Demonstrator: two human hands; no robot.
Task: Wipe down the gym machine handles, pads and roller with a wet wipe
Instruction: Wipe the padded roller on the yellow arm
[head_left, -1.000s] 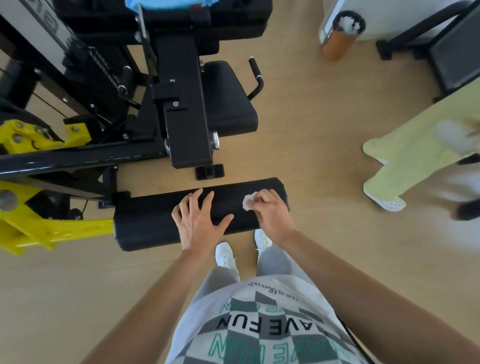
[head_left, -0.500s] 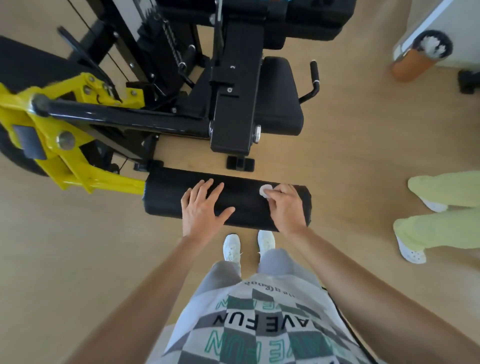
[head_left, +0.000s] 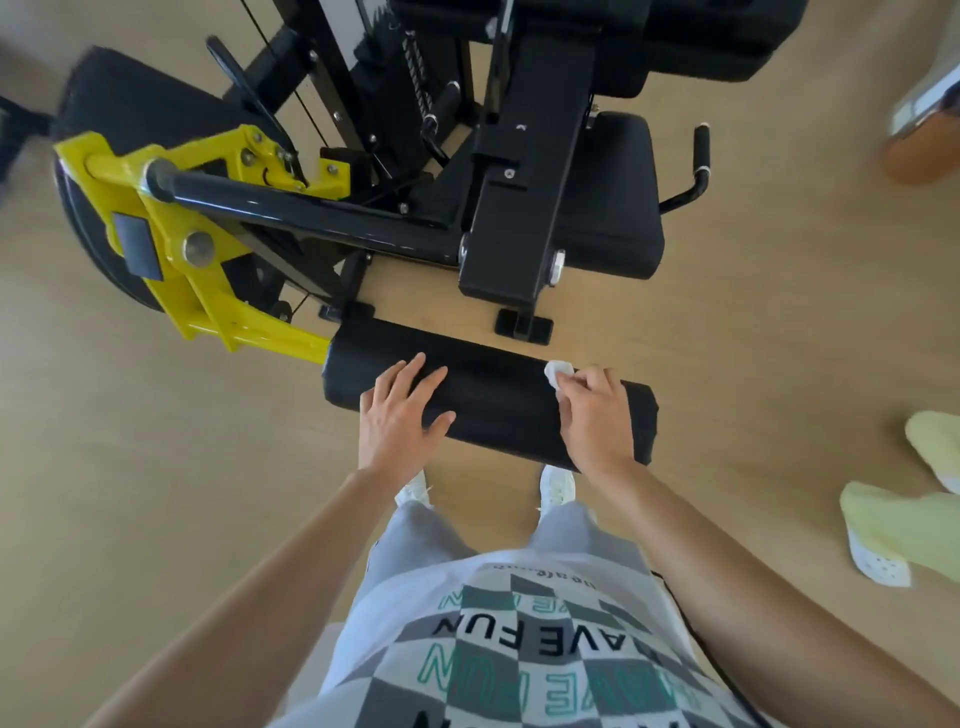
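Just black roller (head_left: 488, 400) (matte) under crumpled white wipe (head_left: 557, 374)

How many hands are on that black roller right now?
2. The left hand lies flat near the middle of the roller; the right hand holds a wipe against it near its right end.

I see the roller (head_left: 498, 400): a black padded cylinder, lying horizontal, left end fixed to a yellow arm (head_left: 234, 312). Wet wipe (head_left: 558, 375): small, white, crumpled, on the roller's top near its right end, pinched in the fingers of the right hand (head_left: 597, 421). Seat pad (head_left: 618, 208): black, flat, just behind the roller. Handle (head_left: 701, 150): black grip, upright on the pad's right side.
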